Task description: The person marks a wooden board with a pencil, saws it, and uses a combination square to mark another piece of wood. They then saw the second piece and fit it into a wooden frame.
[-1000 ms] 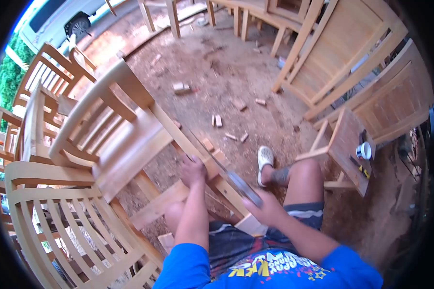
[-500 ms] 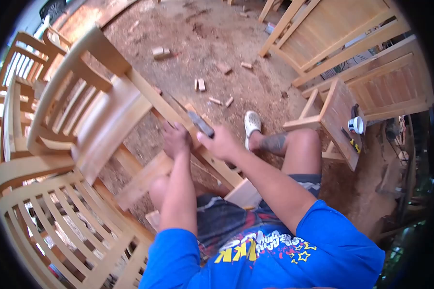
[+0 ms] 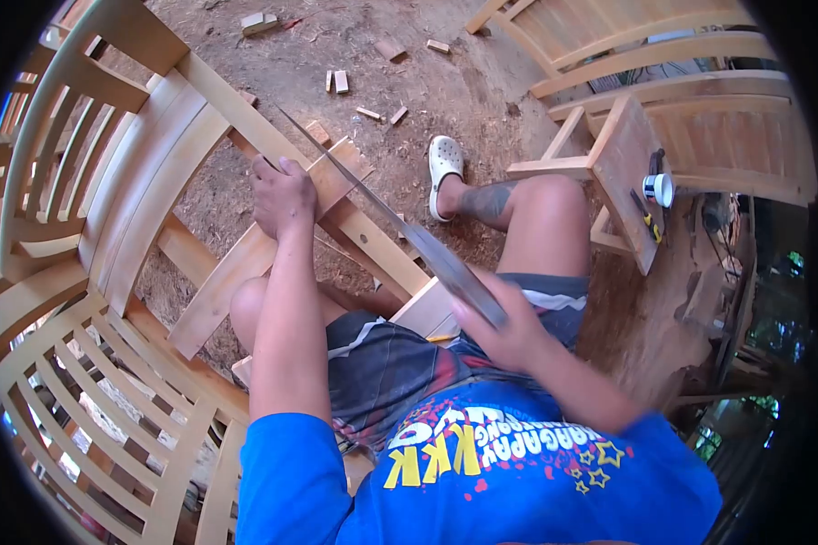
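Observation:
My right hand (image 3: 515, 331) is wrapped round the handle of a handsaw (image 3: 432, 252), near my right thigh. The saw's long thin blade slants up and left, crossing a wooden board (image 3: 223, 286) near its far end. That board lies across the front rail (image 3: 250, 123) of a wooden bench frame and slopes down beside my left knee. My left hand (image 3: 284, 196) grips the board just left of the blade, fingers bent over its edge where it crosses the rail.
Slatted bench backs (image 3: 109, 400) stand close on my left. A small wooden stool (image 3: 623, 150) on the right bears a white cup (image 3: 659, 189) and yellow-handled pliers (image 3: 653, 227). Wood offcuts (image 3: 341, 82) lie on the dirt floor. Another pale board (image 3: 427, 309) rests between my legs.
My right hand has drawn the saw back toward my body, down and to the right. My left hand stays on the board while the view has shifted.

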Demonstrator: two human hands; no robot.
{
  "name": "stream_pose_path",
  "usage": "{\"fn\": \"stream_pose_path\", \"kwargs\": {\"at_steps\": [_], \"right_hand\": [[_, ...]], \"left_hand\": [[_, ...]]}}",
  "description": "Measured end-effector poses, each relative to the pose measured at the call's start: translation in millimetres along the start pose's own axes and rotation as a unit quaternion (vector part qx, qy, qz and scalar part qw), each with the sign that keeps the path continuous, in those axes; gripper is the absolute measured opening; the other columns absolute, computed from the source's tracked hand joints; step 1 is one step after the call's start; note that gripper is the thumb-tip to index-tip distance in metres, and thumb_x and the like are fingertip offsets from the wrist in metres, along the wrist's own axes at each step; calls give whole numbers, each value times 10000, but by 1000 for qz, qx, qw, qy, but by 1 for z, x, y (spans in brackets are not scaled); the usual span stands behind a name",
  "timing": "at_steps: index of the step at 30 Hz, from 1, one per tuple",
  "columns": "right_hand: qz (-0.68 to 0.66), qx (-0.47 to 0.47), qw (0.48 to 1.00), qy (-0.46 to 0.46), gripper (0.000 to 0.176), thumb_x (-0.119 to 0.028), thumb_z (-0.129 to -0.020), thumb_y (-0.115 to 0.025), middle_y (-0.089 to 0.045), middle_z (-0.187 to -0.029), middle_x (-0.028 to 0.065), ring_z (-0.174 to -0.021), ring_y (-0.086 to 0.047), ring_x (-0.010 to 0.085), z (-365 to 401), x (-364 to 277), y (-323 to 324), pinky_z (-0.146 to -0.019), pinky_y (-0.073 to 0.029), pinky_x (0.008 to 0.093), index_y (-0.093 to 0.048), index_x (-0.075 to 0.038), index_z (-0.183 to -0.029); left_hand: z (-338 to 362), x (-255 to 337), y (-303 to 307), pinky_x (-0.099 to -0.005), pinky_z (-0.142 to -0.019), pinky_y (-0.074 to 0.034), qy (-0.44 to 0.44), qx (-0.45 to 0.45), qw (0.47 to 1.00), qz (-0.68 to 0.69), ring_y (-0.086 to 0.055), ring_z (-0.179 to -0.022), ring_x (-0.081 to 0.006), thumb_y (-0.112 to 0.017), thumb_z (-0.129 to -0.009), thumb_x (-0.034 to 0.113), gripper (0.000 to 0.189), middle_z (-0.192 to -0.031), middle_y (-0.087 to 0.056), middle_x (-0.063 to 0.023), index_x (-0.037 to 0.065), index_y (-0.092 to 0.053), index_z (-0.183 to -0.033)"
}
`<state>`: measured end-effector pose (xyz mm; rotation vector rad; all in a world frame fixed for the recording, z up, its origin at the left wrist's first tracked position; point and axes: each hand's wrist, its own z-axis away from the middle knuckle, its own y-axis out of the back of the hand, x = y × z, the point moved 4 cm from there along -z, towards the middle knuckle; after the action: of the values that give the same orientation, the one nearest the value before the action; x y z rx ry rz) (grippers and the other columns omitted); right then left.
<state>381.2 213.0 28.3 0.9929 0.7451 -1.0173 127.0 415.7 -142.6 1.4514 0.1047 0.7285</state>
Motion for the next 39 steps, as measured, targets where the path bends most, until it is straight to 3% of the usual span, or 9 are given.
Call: {"fn": "stream_pose_path", "kwargs": {"at_steps": [3, 5, 8, 9, 11, 15, 23, 30, 39], "right_hand": [[16, -4, 1000, 11, 400, -350, -1009, -691, -747, -965, 221, -901, -739, 355, -149, 15, -59, -830, -567, 447, -701, 22, -1155], [116, -62, 984, -118, 353, -322, -1038, -703, -692, -881, 109, -836, -652, 162, -179, -42, -59, -789, -541, 345, -669, 29, -1047], [57, -32, 998, 2, 333, -301, -1042, -697, -687, -888, 93, -843, -646, 152, -145, -4, -48, -788, -539, 343, -680, 23, -1117], [-20, -16, 1000, 10, 389, -314, -1010, -688, -741, -999, 227, -940, -745, 378, -111, 9, -40, -853, -569, 447, -688, 24, -1203], [4, -9, 999, 31, 514, -285, -1037, -682, -746, -1153, 230, -1027, -762, 314, -24, -2, -8, -907, -570, 423, -591, -4, -1457], [59, -44, 994, -81, 561, -192, -1018, -699, -766, -1168, 237, -1079, -773, 267, 85, -18, 38, -939, -573, 381, -536, 72, -1485], [69, 2, 996, 48, 493, -289, -1010, -699, -751, -987, 249, -937, -768, 375, -111, 13, -47, -836, -576, 433, -636, 46, -1367], [19, -29, 999, 24, 460, -376, -1011, -716, -738, -937, 245, -869, -743, 372, -97, -11, -21, -802, -565, 450, -681, 16, -1249], [58, 0, 997, 42, 670, -398, -1034, -702, -757, -1009, 277, -939, -786, 384, -92, -33, -28, -840, -593, 427, -522, 63, -1485]], "left_hand": [[2, 3, -2, -596, -969, -537, 0, -8, 1000, 13, -703, -1136, -467, -461, -1050, 428, 509, -1350, -656, -249, 93, -518, -1428], [-2, -1, 6, -596, -968, -538, 4, -11, 1000, 9, -703, -1138, -467, -458, -1051, 431, 510, -1346, -659, -248, 95, -518, -1430], [-2, 8, 6, -598, -968, -537, 7, -20, 1000, 13, -701, -1140, -472, -455, -1051, 431, 511, -1340, -664, -248, 96, -518, -1433], [-4, 7, 6, -598, -969, -536, 13, -20, 1000, 16, -700, -1139, -473, -455, -1051, 429, 512, -1339, -665, -248, 96, -516, -1435], [-2, 0, 4, -597, -974, -534, 15, -27, 999, 5, -700, -1139, -474, -454, -1051, 426, 516, -1343, -664, -248, 97, -510, -1445], [3, 1, 2, -595, -983, -531, 7, -25, 1000, 3, -702, -1135, -470, -459, -1041, 400, 511, -1346, -665, -247, 109, -496, -1459], [-23, -8, 8, -604, -984, -530, 31, -32, 999, -10, -716, -1109, -470, -451, -1002, 336, 534, -1268, -722, -240, 170, -439, -1509], [-26, -8, 3, -603, -990, -530, 36, -15, 999, -17, -700, -1152, -478, -477, -998, 345, 510, -1325, -691, -248, 164, -477, -1475], [-14, -1, 6, -592, -995, -524, 31, -27, 999, 8, -688, -1171, -469, -478, -987, 316, 493, -1397, -628, -223, 191, -487, -1464]]}}
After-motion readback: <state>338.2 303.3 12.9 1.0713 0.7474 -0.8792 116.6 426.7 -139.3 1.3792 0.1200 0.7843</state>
